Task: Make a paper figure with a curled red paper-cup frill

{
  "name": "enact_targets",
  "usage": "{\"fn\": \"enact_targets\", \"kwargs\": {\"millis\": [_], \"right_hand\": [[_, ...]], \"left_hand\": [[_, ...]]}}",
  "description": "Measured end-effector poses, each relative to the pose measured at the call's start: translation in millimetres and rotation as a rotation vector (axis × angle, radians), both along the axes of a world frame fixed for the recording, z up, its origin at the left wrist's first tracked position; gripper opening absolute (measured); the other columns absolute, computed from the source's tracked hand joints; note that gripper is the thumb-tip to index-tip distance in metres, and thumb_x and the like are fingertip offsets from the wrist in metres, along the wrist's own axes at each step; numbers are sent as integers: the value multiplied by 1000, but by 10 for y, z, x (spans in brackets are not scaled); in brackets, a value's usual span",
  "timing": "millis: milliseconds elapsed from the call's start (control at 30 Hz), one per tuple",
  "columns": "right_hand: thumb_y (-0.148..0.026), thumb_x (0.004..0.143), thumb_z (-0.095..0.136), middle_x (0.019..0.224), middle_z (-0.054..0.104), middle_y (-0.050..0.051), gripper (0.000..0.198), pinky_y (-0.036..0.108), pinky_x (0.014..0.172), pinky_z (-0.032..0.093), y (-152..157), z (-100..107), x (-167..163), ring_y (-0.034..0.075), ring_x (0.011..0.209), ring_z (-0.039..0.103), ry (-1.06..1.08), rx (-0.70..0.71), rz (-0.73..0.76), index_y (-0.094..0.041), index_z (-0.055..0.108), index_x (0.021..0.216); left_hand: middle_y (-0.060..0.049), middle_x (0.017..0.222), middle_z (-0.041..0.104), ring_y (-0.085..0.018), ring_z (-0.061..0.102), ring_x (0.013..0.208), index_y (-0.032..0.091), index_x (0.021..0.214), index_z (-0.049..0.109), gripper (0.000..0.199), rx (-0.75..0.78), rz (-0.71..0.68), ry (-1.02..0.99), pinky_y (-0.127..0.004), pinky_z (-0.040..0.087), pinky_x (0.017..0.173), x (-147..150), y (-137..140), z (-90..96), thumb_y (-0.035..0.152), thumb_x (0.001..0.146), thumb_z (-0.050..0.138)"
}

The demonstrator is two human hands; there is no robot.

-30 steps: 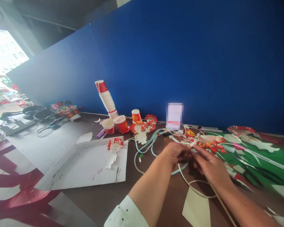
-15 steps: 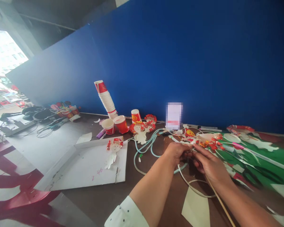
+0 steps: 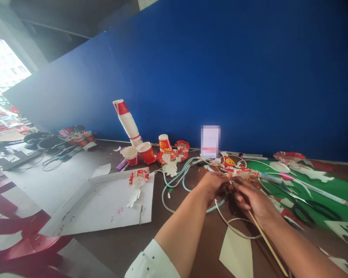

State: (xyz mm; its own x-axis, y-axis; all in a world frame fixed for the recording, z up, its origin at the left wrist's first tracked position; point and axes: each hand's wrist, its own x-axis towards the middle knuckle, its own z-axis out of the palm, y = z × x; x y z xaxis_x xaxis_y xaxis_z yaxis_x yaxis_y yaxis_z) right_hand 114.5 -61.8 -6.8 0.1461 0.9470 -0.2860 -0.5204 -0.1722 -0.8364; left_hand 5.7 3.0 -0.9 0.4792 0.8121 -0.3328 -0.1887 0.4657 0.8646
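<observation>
My left hand (image 3: pixel 215 184) and my right hand (image 3: pixel 253 197) meet at the fingertips over the brown table, both closed. A thin wooden stick (image 3: pixel 269 244) runs from under my right hand toward the lower right. Just beyond the fingertips is a red-and-white paper cutout (image 3: pixel 246 174), which the hands seem to pinch; the grip point itself is hidden by my fingers. A pale loop of cord (image 3: pixel 226 221) hangs below the hands, above a cream paper piece (image 3: pixel 237 255).
Left of my arms lies a shallow white box lid (image 3: pixel 104 204) with a paper figure (image 3: pixel 137 185). Behind stand a leaning cup stack (image 3: pixel 129 123) and red paper cups (image 3: pixel 147 153). A pale blue cable (image 3: pixel 164 197) coils mid-table. Scissors (image 3: pixel 316 206) and a pen (image 3: pixel 326 193) lie right on green paper (image 3: pixel 333 185).
The red-and-white cutout beyond my fingers has shifted left and turned, showing less orange. Both hands stay together at nearly the same spot. The whole view has shifted slightly.
</observation>
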Motion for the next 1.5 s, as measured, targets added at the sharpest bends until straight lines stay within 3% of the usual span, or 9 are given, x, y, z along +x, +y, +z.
{"fn": "enact_targets", "kwargs": {"millis": [167, 400, 667, 1067, 1500], "right_hand": [[-17, 60, 69, 65, 58, 0, 40, 12, 30, 18, -6, 0, -27, 5, 43, 38, -1, -30, -35, -20, 57, 98], [-24, 57, 72, 53, 52, -4, 56, 15, 32, 17, 4, -39, -70, 7, 41, 38, -133, -25, -107, -18, 57, 110], [-34, 66, 63, 43, 48, -5, 56, 20, 36, 20, -35, -51, -64, 9, 36, 36, -382, -23, -25, -17, 58, 119], [-34, 66, 64, 42, 47, -6, 64, 19, 35, 20, -34, -66, -63, 8, 36, 35, -353, -32, -5, -17, 53, 127], [-32, 67, 65, 43, 46, -6, 64, 18, 35, 20, -42, -78, -67, 8, 38, 35, -343, 1, -26, -19, 53, 128]], "left_hand": [[2, 54, 53, -5, 49, 48, 9, 68, 61, 26, -35, 25, 42, -16, 34, 47, 0, 10, 23, 28, 63, 78], [1, 51, 53, -5, 50, 44, 10, 63, 57, 12, -80, 33, 68, -15, 36, 44, 17, 18, 51, 12, 72, 64], [1, 48, 51, -5, 48, 41, 10, 57, 54, 23, -45, 16, 95, -15, 36, 40, 10, 43, -28, 20, 68, 72], [3, 49, 50, -5, 49, 46, 10, 59, 56, 16, -96, 118, 64, -16, 44, 46, 64, 24, -16, 11, 67, 71], [3, 46, 49, -6, 46, 41, 10, 57, 53, 18, -156, 106, -19, -17, 42, 43, 55, 38, -1, 1, 67, 65]]}}
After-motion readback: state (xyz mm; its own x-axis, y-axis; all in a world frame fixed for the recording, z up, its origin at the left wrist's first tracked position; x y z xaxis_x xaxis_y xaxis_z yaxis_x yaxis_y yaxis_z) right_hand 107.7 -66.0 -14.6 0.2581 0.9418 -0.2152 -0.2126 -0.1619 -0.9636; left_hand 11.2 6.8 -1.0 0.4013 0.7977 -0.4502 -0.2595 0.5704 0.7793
